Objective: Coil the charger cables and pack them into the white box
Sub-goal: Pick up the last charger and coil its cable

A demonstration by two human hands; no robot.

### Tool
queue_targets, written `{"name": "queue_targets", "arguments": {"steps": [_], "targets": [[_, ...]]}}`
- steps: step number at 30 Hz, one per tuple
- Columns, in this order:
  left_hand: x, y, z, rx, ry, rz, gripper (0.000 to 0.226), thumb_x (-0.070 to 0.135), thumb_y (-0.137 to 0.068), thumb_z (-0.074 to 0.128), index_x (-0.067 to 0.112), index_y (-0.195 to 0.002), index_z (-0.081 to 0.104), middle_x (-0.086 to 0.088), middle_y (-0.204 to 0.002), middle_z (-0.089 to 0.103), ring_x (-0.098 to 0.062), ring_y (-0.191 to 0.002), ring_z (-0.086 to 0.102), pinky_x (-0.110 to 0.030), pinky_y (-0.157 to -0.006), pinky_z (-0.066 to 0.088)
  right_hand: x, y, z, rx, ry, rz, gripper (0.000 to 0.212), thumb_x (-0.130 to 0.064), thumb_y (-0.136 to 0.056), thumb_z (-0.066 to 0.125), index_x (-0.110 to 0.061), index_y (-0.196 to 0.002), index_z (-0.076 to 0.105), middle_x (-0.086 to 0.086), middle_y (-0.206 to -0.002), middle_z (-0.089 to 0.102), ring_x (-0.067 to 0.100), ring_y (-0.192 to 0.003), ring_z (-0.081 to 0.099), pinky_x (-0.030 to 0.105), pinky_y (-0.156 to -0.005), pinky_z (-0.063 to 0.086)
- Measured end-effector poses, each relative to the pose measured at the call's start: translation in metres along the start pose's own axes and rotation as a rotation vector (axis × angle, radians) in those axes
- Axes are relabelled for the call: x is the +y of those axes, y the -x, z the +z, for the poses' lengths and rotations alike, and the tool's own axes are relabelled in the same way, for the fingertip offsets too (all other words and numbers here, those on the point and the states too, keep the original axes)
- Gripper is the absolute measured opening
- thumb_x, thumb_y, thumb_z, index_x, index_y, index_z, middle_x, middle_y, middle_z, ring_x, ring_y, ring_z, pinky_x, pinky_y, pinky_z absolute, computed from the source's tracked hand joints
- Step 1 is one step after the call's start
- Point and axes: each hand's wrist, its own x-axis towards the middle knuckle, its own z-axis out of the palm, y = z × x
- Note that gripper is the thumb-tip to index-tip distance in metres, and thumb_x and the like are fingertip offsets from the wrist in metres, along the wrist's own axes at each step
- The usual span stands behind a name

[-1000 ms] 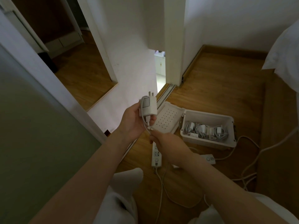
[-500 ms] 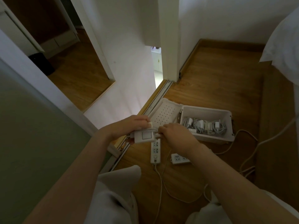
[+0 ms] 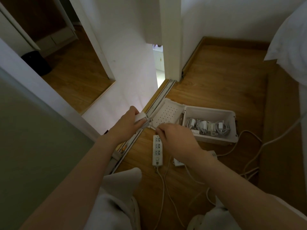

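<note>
Leftward the white charger brick (image 3: 140, 118) was drawn, clamped in the left hand (image 3: 126, 125); its thin white cable (image 3: 150, 126) is pinched by the right hand (image 3: 179, 140), nearer the white plastic box (image 3: 216, 140).

Left hand (image 3: 126, 125), right hand (image 3: 177, 140): fingers (image 3: 163, 131) curled.

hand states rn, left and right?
Left hand: closed, holding the white charger adapter.
Right hand: closed, pinching the adapter's cable.
</note>
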Motion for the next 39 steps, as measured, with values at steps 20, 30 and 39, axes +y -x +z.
{"name": "queue_targets", "arguments": {"steps": [20, 30, 39], "targets": [[0.055, 0.008, 0.002, -0.007, 1.587, -0.194, 0.036, 0.030, -0.102, 0.031, 0.010, -0.102, 0.060, -0.011, -0.081, 0.071, -0.019, -0.066, 0.069, -0.031, -0.063, 0.058, -0.009, 0.009, 0.006, -0.219, -0.073, -0.097, 0.021, -0.021, -0.101, 0.033, -0.016, -0.106, 0.054, 0.003, -0.097, 0.061, 0.018, -0.084, 0.059, 0.030, -0.074, 0.049], [0.049, 0.008, -0.004, -0.174, 1.281, -0.086, 0.038, 0.027, -0.101, 0.028, 0.009, -0.095, 0.061, -0.004, -0.063, 0.060, -0.011, -0.042, 0.046, -0.018, -0.036, 0.031, 0.019, -0.001, 0.007, -0.279, 0.092, 0.010, 0.022, -0.027, -0.100, 0.038, -0.017, -0.094, 0.056, 0.002, -0.092, 0.063, 0.018, -0.081, 0.061, 0.035, -0.073, 0.054], [0.045, 0.021, -0.011, -0.438, 0.309, 0.004, 0.040, 0.052, -0.088, 0.039, 0.014, -0.091, 0.052, -0.011, -0.080, 0.056, -0.023, -0.063, 0.050, -0.025, -0.054, 0.040, 0.024, -0.006, 0.002, -0.204, 0.159, 0.027, 0.033, -0.035, -0.099, 0.034, -0.014, -0.098, 0.059, 0.002, -0.083, 0.058, 0.013, -0.068, 0.049, 0.022, -0.060, 0.041]]}}
